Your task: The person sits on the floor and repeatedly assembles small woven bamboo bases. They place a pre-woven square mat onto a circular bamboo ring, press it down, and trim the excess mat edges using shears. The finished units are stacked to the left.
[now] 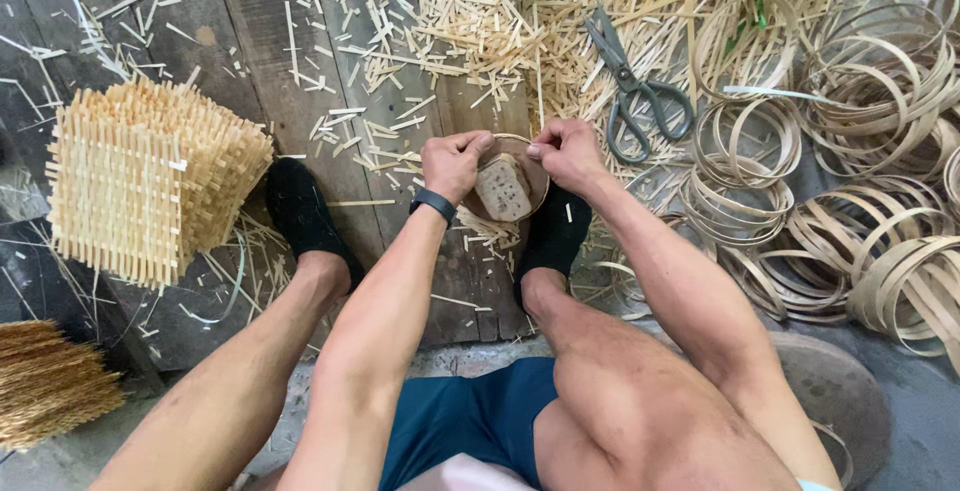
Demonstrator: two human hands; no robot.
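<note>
My left hand (455,162) and my right hand (566,150) both grip a small round bamboo hoop (537,184) held between my feet. A pale woven bamboo piece (503,189) sits inside the hoop. The left fingers pinch the hoop's upper left rim and the right fingers pinch its upper right rim. A dark band circles my left wrist (433,203).
Grey scissors (635,88) lie just beyond the right hand. Several coiled bamboo rings (880,191) pile up at the right. A stack of woven bamboo squares (150,176) stands at the left, with a bundle of thin sticks (45,381) below it. Cut bamboo slivers (470,21) litter the wooden boards.
</note>
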